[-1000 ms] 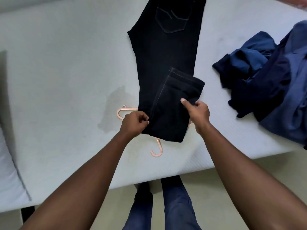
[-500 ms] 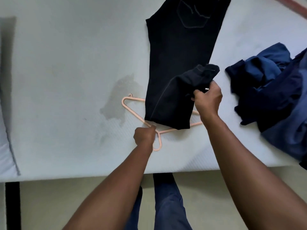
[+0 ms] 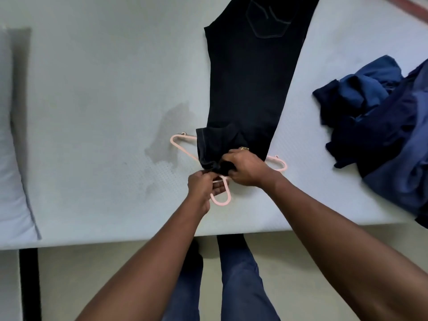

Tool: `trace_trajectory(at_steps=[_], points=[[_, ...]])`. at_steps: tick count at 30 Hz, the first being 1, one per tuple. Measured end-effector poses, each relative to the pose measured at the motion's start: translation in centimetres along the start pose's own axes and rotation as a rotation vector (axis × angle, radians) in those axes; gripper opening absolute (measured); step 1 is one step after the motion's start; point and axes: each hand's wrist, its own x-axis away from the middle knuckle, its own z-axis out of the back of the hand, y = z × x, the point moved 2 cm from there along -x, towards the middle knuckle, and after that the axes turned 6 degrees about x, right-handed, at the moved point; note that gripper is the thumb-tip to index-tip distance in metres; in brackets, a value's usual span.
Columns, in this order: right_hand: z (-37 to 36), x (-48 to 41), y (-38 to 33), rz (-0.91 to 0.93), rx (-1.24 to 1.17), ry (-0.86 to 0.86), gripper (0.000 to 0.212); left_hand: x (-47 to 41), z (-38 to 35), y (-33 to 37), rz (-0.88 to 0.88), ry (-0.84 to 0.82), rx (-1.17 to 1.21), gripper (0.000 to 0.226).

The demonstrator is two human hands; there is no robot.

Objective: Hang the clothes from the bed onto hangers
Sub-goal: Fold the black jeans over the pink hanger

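Two-handed, pinching pink hanger at its neck with left hand, clutching with right hand, the nearer one, bunched hem of black jeans stretching lengthwise straight away across bed.

The trousers lie on the mattress, running from its middle toward 12 o'clock, their near end folded back across the hanger. The hanger's hook points to 6 o'clock. The left hand holds the hanger's neck; the right hand, at its 2 o'clock, grips the fold. A heap of clothes lies at 3 o'clock of the trousers, apart from them, and a pillow at 9 o'clock, well apart.
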Motion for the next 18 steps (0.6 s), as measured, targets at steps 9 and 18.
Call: trace_trajectory(at_steps=[9, 18], points=[[0.4, 0.7, -0.8, -0.151, -0.402, -0.105, 0.034, 0.3, 1.8, 2.4, -0.311, 0.166, -0.481, 0.027], [-2.6, 4.0, 0.3, -0.095, -0.321, 0.303, 0.018, -5.4, 1.6, 3.9, -0.446, 0.312, -0.572, 0.062]])
